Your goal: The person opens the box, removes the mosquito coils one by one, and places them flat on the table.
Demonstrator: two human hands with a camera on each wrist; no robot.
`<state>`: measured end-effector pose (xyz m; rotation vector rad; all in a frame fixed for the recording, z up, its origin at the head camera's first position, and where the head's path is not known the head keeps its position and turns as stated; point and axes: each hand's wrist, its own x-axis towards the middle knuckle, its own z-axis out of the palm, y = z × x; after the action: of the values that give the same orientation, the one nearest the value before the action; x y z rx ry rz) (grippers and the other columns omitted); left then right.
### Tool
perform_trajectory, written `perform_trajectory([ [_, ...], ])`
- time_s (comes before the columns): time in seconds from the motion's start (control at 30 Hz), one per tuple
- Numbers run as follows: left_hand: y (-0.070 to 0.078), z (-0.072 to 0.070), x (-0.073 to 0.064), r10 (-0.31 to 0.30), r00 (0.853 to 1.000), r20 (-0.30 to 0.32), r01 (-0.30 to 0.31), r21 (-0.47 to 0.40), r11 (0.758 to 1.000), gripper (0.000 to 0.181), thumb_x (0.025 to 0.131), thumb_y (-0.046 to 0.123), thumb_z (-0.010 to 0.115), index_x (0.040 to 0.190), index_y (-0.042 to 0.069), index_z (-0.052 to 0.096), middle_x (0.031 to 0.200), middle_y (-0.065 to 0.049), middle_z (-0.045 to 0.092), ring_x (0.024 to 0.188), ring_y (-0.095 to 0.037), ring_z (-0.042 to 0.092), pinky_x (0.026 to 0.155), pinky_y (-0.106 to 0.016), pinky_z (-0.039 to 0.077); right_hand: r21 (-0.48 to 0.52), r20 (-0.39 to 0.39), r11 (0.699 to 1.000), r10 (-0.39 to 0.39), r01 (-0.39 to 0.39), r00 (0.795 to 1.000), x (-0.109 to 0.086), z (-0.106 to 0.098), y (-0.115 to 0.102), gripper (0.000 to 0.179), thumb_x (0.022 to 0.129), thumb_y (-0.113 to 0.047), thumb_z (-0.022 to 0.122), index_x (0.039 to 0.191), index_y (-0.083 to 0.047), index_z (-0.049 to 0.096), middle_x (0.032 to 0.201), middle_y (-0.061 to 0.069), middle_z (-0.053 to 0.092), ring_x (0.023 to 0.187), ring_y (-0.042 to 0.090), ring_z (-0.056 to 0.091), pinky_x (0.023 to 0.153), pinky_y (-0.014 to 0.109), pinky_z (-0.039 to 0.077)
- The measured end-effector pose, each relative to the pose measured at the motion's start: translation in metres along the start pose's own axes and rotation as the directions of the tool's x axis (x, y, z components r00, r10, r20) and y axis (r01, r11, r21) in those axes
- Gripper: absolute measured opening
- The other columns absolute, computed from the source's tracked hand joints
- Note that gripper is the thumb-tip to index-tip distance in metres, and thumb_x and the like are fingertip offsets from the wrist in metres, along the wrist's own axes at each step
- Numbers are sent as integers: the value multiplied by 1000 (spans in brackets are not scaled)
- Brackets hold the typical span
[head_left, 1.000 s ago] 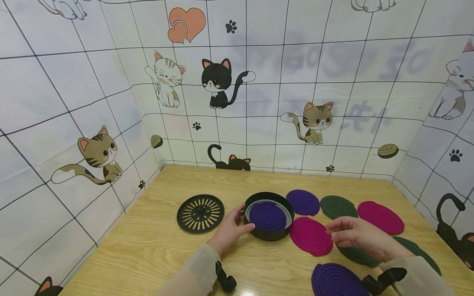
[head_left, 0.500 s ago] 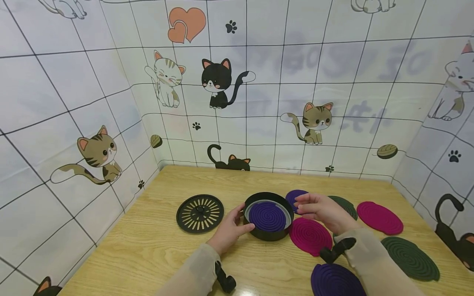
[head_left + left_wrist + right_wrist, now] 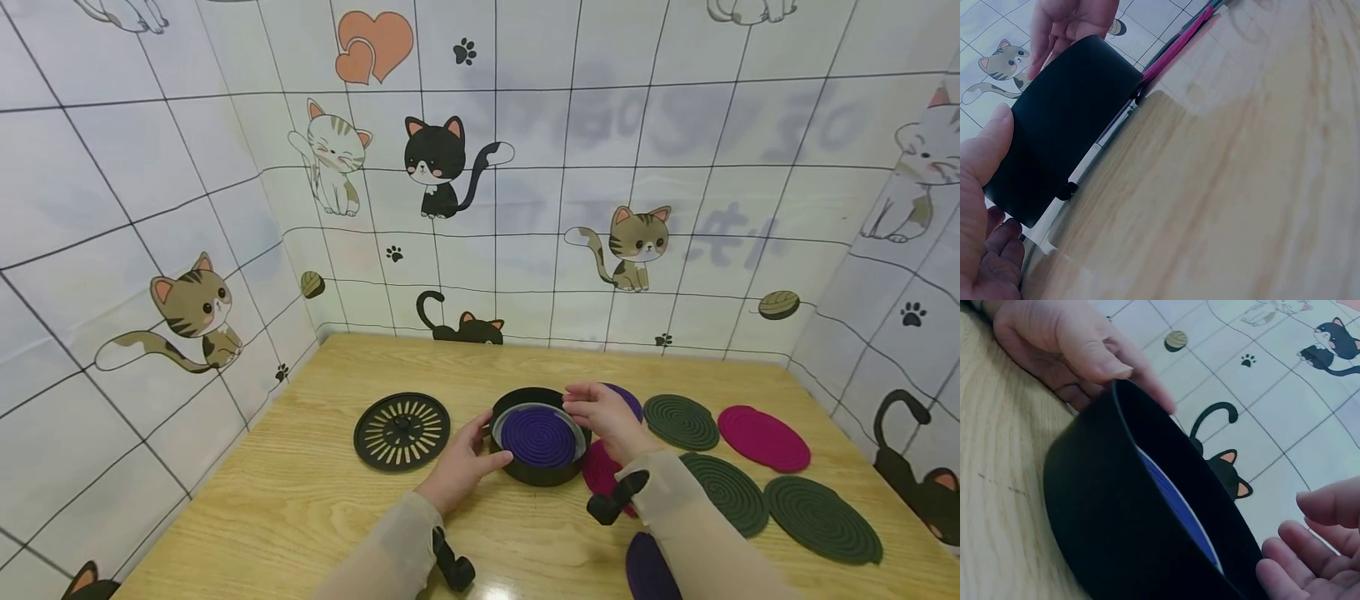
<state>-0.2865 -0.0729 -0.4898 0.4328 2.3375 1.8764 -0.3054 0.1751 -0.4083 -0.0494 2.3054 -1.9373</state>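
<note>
A round black mosquito coil holder (image 3: 543, 476) stands on the table with a purple coil (image 3: 538, 437) lying inside it. My left hand (image 3: 463, 463) grips the holder's left side, thumb at the near wall and fingers round the back. The right hand (image 3: 604, 413) is at the holder's right rim, fingers loosely bent and nothing held. In the right wrist view the right fingertips (image 3: 1272, 570) are close to the rim; whether they touch cannot be told. A magenta coil (image 3: 600, 472) and another purple coil (image 3: 628, 398) are partly hidden by the right hand and wrist.
Left of the holder lies its slotted black lid (image 3: 402, 432). Several green coils (image 3: 681, 422) and a magenta coil (image 3: 763, 438) lie to the right. A purple coil (image 3: 649, 568) near the front is partly under the right sleeve. Cat-print sheeting (image 3: 525, 250) walls the table.
My right hand has moved left from above the coils at the right to the holder's right rim. The left hand has stayed on the holder.
</note>
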Motion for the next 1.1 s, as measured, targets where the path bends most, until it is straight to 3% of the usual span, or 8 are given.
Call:
perform_trajectory([
  [0.6, 2, 0, -2, -15, 1000, 1, 15, -4, 1000, 85, 83, 36, 76, 151, 13, 30, 148, -13, 39, 138, -31, 34, 113, -47, 28, -170, -116, 981, 77, -96, 990, 6, 35, 2, 43, 94, -9, 58, 133, 4, 47, 135, 24, 46, 122, 40, 44, 105, 57, 34],
  [1.1, 4, 0, -3, -19, 1000, 7, 19, 0, 1000, 82, 85, 34, 74, 151, 13, 30, 148, -13, 40, 137, -32, 35, 113, -47, 28, -174, -164, 976, 102, -130, 981, 8, 49, 3, 47, 94, -10, 57, 136, 6, 44, 138, 27, 43, 125, 43, 42, 103, 57, 36],
])
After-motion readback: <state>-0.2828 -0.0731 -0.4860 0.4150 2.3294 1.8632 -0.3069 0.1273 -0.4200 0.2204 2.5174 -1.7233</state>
